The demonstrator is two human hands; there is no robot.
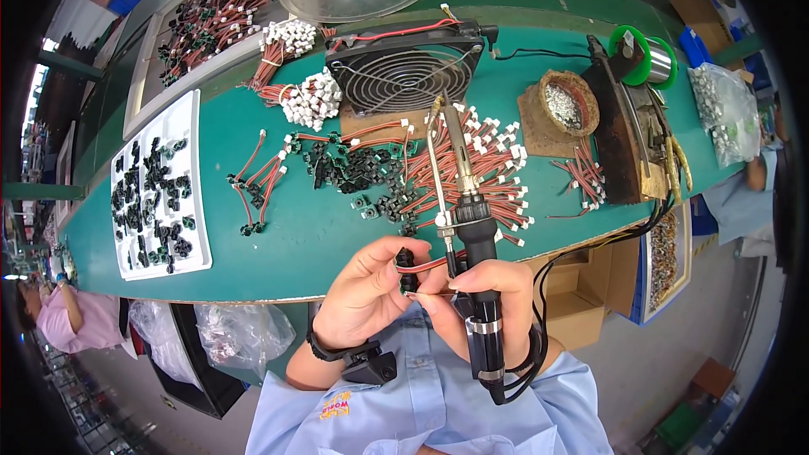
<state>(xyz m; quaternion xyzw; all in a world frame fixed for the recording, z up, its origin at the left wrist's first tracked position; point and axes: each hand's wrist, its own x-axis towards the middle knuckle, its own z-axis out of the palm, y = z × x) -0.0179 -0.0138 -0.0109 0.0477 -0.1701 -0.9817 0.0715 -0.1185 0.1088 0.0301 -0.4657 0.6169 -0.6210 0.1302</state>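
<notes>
In the left hand (364, 293), thumb and fingers drawn narrow, a small black part (406, 273) is pinched; just to its right, a red wire lead (430, 264) is stretched toward the right hand (489, 303), by which a black soldering iron (478, 227) is gripped, a thin wire end seemingly being held at its fingertips; the lead appears to be in the course of being set against the part; a steady left pinch and close alignment seem to be called for, the iron's tip being pointed away from both hands; just beyond them, loose black parts (358, 170) and white-plugged leads (504, 175) are heaped on the green table (244, 268); left of the left hand, more parts are spread in a white tray (200, 232); farthest ahead, a fan (410, 76) is stood.
</notes>
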